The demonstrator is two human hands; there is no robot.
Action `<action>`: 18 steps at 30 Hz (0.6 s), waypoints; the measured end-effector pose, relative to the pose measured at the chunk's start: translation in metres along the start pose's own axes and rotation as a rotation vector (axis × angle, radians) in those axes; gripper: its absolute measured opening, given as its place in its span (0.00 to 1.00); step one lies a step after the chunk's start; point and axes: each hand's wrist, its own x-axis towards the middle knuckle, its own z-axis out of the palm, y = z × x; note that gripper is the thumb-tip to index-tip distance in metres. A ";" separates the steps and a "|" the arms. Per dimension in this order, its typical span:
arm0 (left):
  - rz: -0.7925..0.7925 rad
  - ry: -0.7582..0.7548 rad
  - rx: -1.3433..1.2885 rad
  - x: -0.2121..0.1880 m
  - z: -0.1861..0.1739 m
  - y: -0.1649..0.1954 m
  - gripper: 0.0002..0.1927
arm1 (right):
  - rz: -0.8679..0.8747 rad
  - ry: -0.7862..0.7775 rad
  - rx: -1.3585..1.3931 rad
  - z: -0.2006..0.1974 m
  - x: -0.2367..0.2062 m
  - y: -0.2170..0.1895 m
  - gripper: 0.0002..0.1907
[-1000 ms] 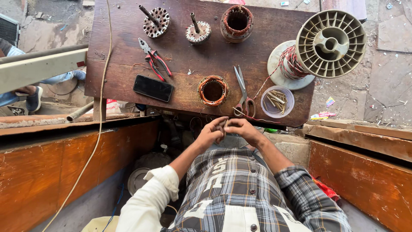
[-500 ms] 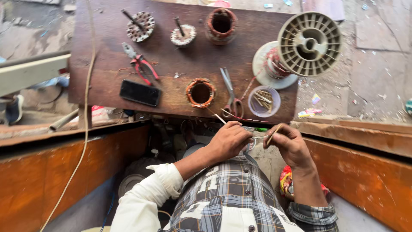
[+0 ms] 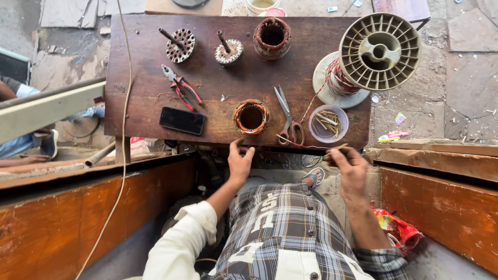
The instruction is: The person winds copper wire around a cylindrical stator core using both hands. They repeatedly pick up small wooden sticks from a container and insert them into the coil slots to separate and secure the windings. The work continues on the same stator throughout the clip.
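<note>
My left hand (image 3: 239, 165) reaches to the near edge of the wooden table (image 3: 140, 78), its fingers spread and touching the edge just below a copper-wound stator (image 3: 251, 117). Off the table's right front corner, my right hand (image 3: 351, 167) pinches a thin copper wire (image 3: 306, 145) together with a small pale strip. The wire runs left from its fingers along the table edge towards the red-handled scissors (image 3: 288, 118). Behind it stand a clear bowl of short sticks (image 3: 328, 123) and a big plastic spool of copper wire (image 3: 378, 52).
On the table also lie a black phone (image 3: 182, 120), red-handled pliers (image 3: 181, 91), two rotors (image 3: 180, 45) (image 3: 228, 52) and a second stator (image 3: 272, 36). Orange wooden walls (image 3: 62, 218) (image 3: 441, 207) flank my lap. Another person's arm (image 3: 13, 93) shows at far left.
My hands, joined in front of me before, have parted. The left went up to the table edge; the right swung out to the right, drawing the wire along.
</note>
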 end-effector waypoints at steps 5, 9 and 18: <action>-0.261 -0.344 -0.316 0.018 0.001 -0.021 0.26 | 0.162 -0.211 -0.014 0.028 0.011 0.025 0.07; -0.289 -0.575 -0.353 -0.001 -0.003 -0.026 0.27 | 0.226 -0.450 -0.216 0.047 0.021 0.034 0.10; -0.284 -0.664 -0.234 -0.028 -0.007 -0.004 0.36 | 0.165 -0.787 -0.265 0.070 0.019 0.042 0.08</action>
